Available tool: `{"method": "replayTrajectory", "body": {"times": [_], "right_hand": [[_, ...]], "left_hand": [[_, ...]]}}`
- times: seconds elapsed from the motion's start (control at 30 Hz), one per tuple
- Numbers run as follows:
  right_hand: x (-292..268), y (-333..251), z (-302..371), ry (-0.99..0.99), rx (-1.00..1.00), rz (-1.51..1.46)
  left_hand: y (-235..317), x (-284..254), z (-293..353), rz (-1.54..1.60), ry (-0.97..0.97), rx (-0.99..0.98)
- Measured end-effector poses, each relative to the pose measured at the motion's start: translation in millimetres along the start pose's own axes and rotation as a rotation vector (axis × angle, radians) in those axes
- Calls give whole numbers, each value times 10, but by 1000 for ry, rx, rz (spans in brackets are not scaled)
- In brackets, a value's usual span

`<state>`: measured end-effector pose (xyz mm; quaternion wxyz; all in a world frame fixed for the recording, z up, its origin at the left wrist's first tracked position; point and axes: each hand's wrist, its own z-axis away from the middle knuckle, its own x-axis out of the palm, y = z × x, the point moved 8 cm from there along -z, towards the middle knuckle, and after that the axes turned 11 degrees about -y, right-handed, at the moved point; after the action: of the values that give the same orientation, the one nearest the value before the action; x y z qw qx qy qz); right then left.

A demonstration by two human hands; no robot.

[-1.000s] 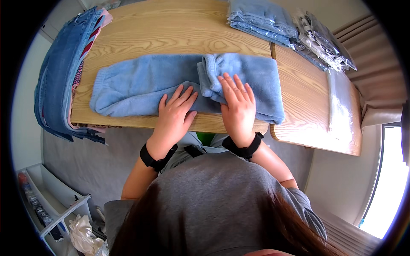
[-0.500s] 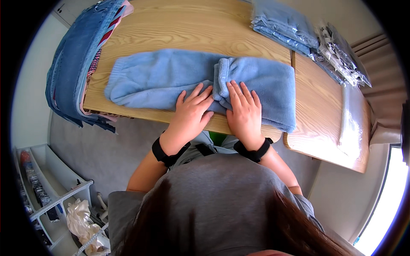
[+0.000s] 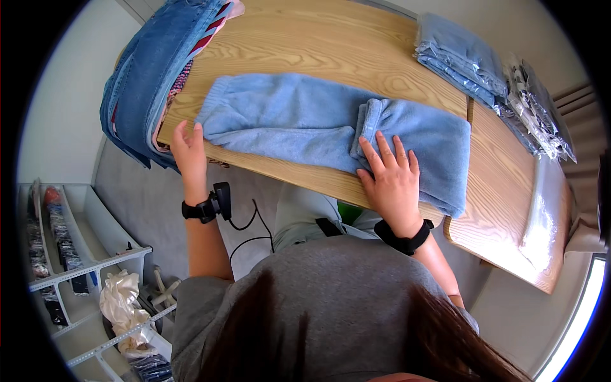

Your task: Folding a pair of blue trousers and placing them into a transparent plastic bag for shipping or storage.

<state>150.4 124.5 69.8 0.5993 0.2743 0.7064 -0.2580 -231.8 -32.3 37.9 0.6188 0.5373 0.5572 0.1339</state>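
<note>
Light blue plush trousers (image 3: 280, 108) lie lengthwise on the table, their gathered elastic end at the left. The right part is folded back over itself, with the cuff (image 3: 366, 127) on top near the middle. My right hand (image 3: 393, 181) rests flat on this folded part beside the cuff, fingers spread. At the left corner of the trousers, my left hand (image 3: 189, 156) is raised by the table's front edge, its thumb and fingers apart and slightly bent. No cloth shows between them. Black bands circle both wrists; the left one carries a small black device (image 3: 221, 198) with a cable.
Jeans (image 3: 137, 89) and other garments hang over the wooden table's (image 3: 305, 32) left end. Folded blue garments in clear bags (image 3: 455, 54) are stacked at the far right, beside more plastic packets (image 3: 534, 105). Clear bags (image 3: 541, 216) lie on the right tabletop. Lower left stands a divided shelf (image 3: 95, 267).
My left hand has left the middle of the trousers and moved to their left end. My right hand stays on the folded part. The whole view has shifted and turned somewhat.
</note>
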Motion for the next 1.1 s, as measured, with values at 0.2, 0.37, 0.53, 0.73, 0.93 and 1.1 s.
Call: {"method": "replayTrajectory", "body": {"times": [0.2,0.37,0.53,0.73,0.93,1.1], "right_hand": [[1,20,8,10,0,-13],[3,2,9,26,44,10],[12,43,15,25,60,20],[18,20,30,38,36,-19],[35,95,72,72,70,-16],[118,79,17,-92,47,-48]], "left_hand": [[-255,263,-126,530,-301,-338],[-389,400,-439,465,-463,-290],[-146,380,-537,376,-353,-315],[1072,33,-555,549,-208,96],[3023,387,109,135,-195,494],[4011,1443,1390,129,-700,1084]]}}
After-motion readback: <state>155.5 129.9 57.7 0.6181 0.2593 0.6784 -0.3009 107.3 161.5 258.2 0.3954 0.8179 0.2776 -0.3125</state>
